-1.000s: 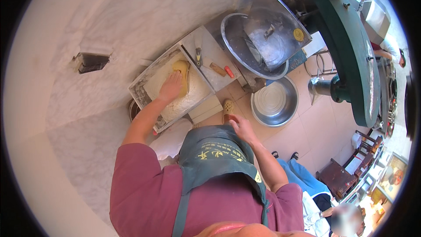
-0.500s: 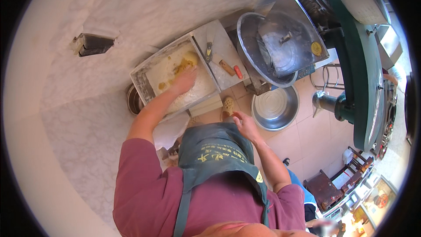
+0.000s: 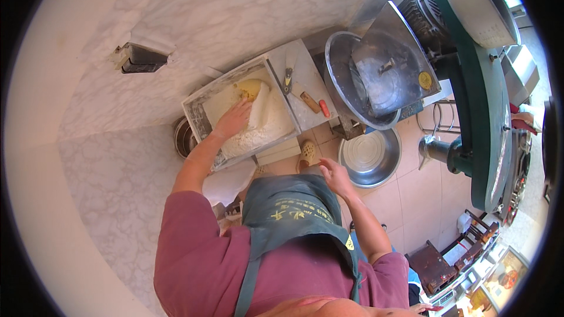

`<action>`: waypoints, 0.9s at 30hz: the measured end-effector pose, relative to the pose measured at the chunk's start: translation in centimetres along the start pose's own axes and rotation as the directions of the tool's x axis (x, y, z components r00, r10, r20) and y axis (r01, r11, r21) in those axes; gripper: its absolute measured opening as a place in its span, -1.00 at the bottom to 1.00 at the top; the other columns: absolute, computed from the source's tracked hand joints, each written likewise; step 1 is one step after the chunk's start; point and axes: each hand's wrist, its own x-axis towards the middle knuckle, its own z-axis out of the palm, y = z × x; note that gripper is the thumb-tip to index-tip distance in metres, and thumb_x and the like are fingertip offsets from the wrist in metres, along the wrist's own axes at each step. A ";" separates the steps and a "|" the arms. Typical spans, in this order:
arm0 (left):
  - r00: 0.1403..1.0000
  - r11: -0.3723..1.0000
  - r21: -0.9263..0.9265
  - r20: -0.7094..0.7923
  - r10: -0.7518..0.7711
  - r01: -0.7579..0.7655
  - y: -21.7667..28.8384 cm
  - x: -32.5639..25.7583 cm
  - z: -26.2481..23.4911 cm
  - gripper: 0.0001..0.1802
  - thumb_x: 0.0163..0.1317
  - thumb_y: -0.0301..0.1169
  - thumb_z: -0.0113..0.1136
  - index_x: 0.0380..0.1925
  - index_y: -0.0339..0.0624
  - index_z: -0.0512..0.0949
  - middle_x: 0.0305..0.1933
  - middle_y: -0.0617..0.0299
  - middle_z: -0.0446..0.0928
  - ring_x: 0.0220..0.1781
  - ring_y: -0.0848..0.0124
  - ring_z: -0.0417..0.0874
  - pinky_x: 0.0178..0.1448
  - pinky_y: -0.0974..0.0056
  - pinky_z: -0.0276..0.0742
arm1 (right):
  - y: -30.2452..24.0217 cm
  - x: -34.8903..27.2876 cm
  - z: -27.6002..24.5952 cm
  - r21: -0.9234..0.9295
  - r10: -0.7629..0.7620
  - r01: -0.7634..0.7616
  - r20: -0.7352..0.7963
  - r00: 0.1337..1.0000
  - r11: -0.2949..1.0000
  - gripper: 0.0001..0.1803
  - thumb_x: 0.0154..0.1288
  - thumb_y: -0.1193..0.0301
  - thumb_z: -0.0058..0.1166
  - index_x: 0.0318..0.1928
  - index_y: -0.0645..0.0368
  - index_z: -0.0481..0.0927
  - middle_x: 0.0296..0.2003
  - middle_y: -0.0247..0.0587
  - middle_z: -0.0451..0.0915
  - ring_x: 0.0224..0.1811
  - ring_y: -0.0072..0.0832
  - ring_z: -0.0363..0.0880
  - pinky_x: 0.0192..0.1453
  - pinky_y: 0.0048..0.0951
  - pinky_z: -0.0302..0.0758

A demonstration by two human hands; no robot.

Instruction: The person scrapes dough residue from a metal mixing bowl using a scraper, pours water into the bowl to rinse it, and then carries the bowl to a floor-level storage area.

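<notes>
A shallow rectangular box (image 3: 289,135) with floury walls holds white flour (image 3: 249,140). A yellow wet mass (image 3: 250,87), which looks like beaten egg or soft dough, lies toward its far wall. My left hand (image 3: 234,120) lies on the flour with its fingers stretched out, fingertips close to the yellow mass. A smooth pale slope or flap (image 3: 258,114) rises beside it; I cannot tell whether it is flour or a cloth. In front of my apron hangs my right hand (image 3: 336,176), holding nothing, fingers loosely extended and apart from everything.
On the board (image 3: 305,70) right of the box lie a scraper or knife (image 3: 288,81), a wooden stick (image 3: 310,102) and a red-handled piece (image 3: 324,108). Beyond stands a large metal bowl (image 3: 332,76); a steel basin (image 3: 370,158) rests on the floor. A green machine (image 3: 490,135) stands at right.
My left hand has moved left and nearer within the box. Flour now covers the yellow patches on the left, and the pale slope has appeared. My right hand stays in front of me.
</notes>
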 end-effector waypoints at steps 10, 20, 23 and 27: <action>0.994 0.995 0.047 0.046 -0.095 0.093 0.1 -3.9 1.2 -0.46 0.38 -0.33 0.06 0.34 -0.28 0.41 0.48 0.14 0.31 0.62 0.16 0.10 0.66 0.15 0.04 | 0.7 -1.4 0.2 0.027 0.083 -0.083 0.005 0.997 0.996 -0.61 0.46 0.34 0.09 0.17 0.30 0.57 0.06 0.13 0.66 0.17 -0.06 0.64 0.23 -0.23 0.54; 0.982 0.976 0.177 0.113 -0.149 0.128 -4.2 -6.7 3.2 -0.40 0.33 -0.45 0.03 0.40 -0.25 0.34 0.52 0.09 0.27 0.62 0.16 0.12 0.65 0.19 0.06 | -1.0 1.1 0.4 -0.037 -0.023 0.027 0.091 0.996 0.999 -0.65 0.48 0.37 0.08 0.16 0.29 0.56 -0.01 0.12 0.70 0.08 -0.06 0.69 0.15 -0.24 0.58; 0.924 0.931 -0.142 0.244 -0.296 0.336 -5.6 -7.5 2.9 -0.38 0.32 -0.43 0.08 0.40 -0.25 0.34 0.51 0.05 0.29 0.58 0.12 0.21 0.62 0.18 0.12 | -1.4 0.7 0.2 -0.110 0.008 0.004 0.106 0.994 0.994 -0.66 0.48 0.37 0.07 0.15 0.29 0.56 -0.01 0.10 0.70 0.09 -0.06 0.69 0.15 -0.25 0.58; 0.789 0.593 -0.572 0.171 -0.590 0.567 -5.3 -11.2 3.7 -0.40 0.30 -0.47 0.10 0.37 -0.26 0.37 0.47 -0.03 0.35 0.51 0.07 0.32 0.55 0.13 0.25 | -1.2 2.8 1.1 -0.163 -0.100 0.126 0.162 0.982 0.979 -0.64 0.53 0.32 0.03 0.20 0.26 0.53 0.00 0.01 0.71 0.09 -0.15 0.69 0.16 -0.28 0.56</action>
